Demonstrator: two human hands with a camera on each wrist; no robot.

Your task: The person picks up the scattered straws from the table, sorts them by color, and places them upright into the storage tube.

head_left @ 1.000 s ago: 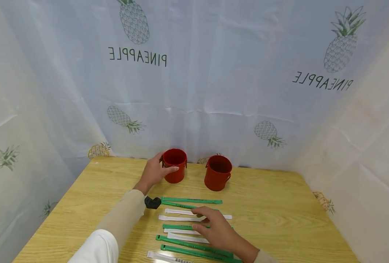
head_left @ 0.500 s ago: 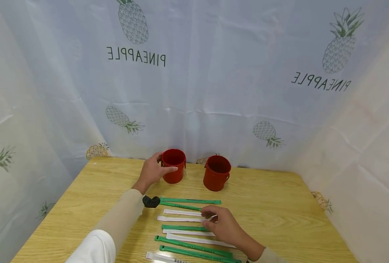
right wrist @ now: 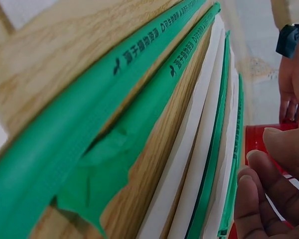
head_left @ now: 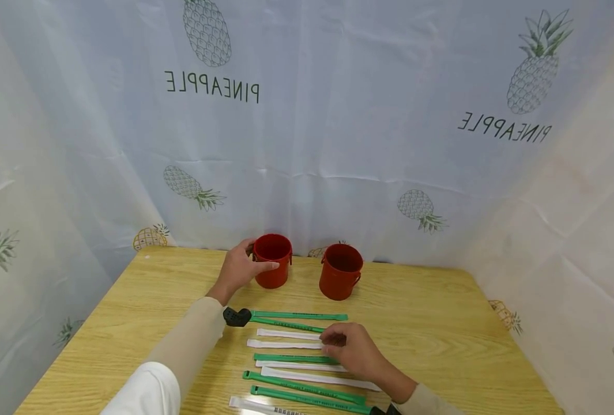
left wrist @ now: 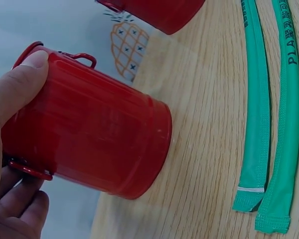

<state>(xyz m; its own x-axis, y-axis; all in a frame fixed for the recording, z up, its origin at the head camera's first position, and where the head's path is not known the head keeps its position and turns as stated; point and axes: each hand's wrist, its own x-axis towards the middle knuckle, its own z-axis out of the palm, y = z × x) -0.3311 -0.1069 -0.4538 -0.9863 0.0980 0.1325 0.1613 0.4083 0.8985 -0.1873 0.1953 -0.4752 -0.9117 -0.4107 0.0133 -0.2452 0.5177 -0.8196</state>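
Observation:
My left hand [head_left: 238, 268] grips a small red metal bucket [head_left: 275, 275] near its rim, with the thumb on the near side. In the left wrist view the bucket [left wrist: 94, 124] is slightly tilted over the wooden table. My right hand [head_left: 356, 349] is over the right part of a row of wrapped drinking straws, its fingers loosely bent and nothing visibly held. Nearest its fingertips is a white-wrapped straw [head_left: 286, 344], whose right end the hand hides. Whether they touch cannot be told. In the right wrist view the fingers [right wrist: 261, 194] hang beside the straws.
A second red bucket [head_left: 338, 283] stands to the right of the gripped one. Green-wrapped straws [head_left: 301, 316] and white-wrapped straws [head_left: 317, 378] lie roughly parallel on the wooden table [head_left: 431, 323]. A pineapple-print cloth [head_left: 307, 144] hangs behind and at the sides.
My right hand has shifted right along the straws, and its fingers have drawn closer together. The left hand keeps its grip on the bucket. The camera view has drifted slightly.

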